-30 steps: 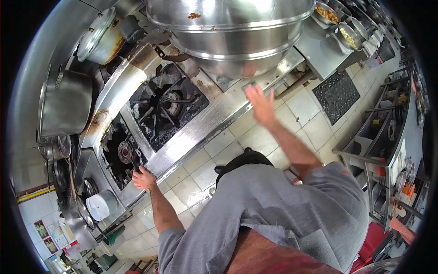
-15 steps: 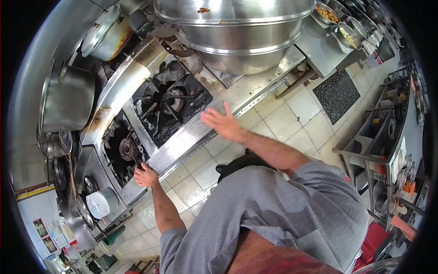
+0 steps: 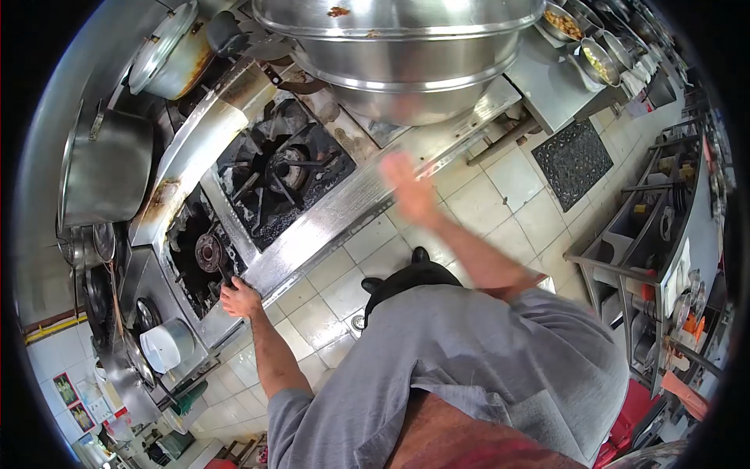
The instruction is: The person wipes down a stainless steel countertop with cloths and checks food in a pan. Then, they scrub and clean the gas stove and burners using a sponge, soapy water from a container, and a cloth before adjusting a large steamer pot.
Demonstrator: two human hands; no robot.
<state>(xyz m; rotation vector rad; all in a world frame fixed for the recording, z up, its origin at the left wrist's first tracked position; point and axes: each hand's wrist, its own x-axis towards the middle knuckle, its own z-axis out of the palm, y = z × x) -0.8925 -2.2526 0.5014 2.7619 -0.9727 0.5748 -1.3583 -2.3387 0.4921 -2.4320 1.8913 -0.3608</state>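
Note:
My left hand (image 3: 241, 299) is closed at the stove's front edge, around the end of the dark stem of a round burner (image 3: 209, 252). That burner sits in the left stove opening, over blackened metal. My right hand (image 3: 408, 187) is raised above the front rail (image 3: 328, 207) of the stove, and motion smears its fingers. Nothing can be made out in it. A second burner (image 3: 287, 170) with iron pot supports lies in the middle opening, to the left of my right hand.
A large stacked steel pot (image 3: 406, 66) stands at the stove's far end. A deep pot (image 3: 109, 168), a lidded pot (image 3: 176, 55) and a white pot (image 3: 168, 346) line the back and left. Food bowls (image 3: 598, 62) stand at upper right; a metal rack (image 3: 625, 266) is on the right.
My right hand has moved right and slightly up, away from the middle burner. My left hand stays at the burner stem. The whole view has shifted slightly.

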